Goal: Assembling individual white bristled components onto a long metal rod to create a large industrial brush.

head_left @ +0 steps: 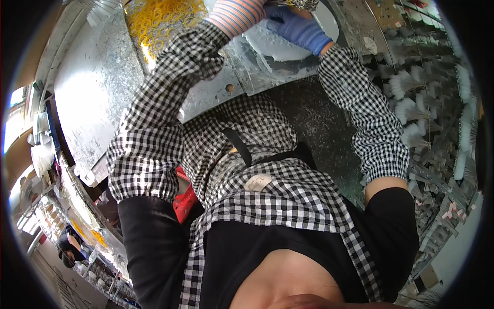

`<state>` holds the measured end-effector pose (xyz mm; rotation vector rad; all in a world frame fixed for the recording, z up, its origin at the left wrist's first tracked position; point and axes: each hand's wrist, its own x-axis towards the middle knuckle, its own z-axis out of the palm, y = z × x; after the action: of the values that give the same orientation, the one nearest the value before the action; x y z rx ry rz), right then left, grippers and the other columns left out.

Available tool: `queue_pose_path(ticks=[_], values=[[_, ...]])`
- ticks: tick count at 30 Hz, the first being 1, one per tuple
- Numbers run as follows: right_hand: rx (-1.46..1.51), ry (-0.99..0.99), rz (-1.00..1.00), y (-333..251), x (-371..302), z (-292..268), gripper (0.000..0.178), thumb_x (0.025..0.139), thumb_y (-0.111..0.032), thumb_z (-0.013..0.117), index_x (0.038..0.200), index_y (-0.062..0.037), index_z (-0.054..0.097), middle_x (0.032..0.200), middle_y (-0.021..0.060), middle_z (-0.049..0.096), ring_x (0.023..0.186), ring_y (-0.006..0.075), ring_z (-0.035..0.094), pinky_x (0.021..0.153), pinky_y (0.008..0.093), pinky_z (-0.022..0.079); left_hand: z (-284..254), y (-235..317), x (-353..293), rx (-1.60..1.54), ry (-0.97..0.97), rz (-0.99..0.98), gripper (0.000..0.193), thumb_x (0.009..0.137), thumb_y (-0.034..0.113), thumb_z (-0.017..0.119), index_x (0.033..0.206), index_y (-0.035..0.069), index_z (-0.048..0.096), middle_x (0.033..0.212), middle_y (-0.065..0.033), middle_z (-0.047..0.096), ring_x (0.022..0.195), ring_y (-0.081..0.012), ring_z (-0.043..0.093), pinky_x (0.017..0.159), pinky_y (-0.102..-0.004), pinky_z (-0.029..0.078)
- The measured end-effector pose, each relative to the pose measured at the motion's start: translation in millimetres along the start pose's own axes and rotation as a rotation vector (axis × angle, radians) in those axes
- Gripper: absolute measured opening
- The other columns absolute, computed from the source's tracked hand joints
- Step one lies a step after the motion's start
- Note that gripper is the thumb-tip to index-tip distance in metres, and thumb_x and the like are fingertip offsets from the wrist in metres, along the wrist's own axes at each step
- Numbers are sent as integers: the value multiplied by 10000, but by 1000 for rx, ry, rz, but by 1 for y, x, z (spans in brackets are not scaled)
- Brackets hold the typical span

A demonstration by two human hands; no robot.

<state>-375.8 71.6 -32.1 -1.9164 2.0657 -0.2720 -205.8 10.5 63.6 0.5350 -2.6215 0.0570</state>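
Observation:
My left hand (237, 15), in a glove striped pink, orange and blue, reaches to the top edge of the view. Its fingers are cut off there, so their grip is hidden. Close beside it on the right is my right hand (298, 30) in a blue glove, with its fingers bent and closed. A bundle of thin metal wires (307, 4) shows at those fingers, partly cut off by the frame. Beneath the right hand lies a pale round disc (327, 23) smeared with white paste (272, 47).
Many small yellow rings (159, 23) lie loose at the far left of the metal worktable (95, 85). Racks of grey-white feathery pieces (411, 98) stand close on the right. Something red (184, 201) is by my left side. Another person (69, 250) appears far off at lower left.

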Motion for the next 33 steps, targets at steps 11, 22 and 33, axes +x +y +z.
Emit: queue_pose_path(ticks=[11, 22, 33], values=[[483, 567, -463, -102, -176, -141, 86, 825, -35, 782, 885, -15, 722, 798, 58, 679, 707, 167, 634, 692, 291, 513, -64, 15, -126, 96, -67, -595, 547, 1012, 434, 561, 1415, 70, 499, 1287, -107, 628, 1149, -249, 620, 978, -405, 509], [765, 421, -329, -108, -179, -93, 69, 878, -44, 769, 930, -10, 739, 831, 55, 686, 737, 147, 637, 693, 282, 515, -19, 67, -190, 147, -291, -801, 528, 1027, 456, 470, 1471, 171, 478, 1452, -42, 518, 1293, -232, 505, 1036, -447, 446], [834, 333, -310, -118, -178, -78, 86, 874, -73, 788, 908, -13, 737, 779, 26, 649, 692, 105, 599, 653, 260, 492, -23, 72, -203, -77, -127, -855, 524, 1023, 441, 477, 1471, 168, 478, 1459, -55, 510, 1294, -242, 499, 1032, -455, 442]])
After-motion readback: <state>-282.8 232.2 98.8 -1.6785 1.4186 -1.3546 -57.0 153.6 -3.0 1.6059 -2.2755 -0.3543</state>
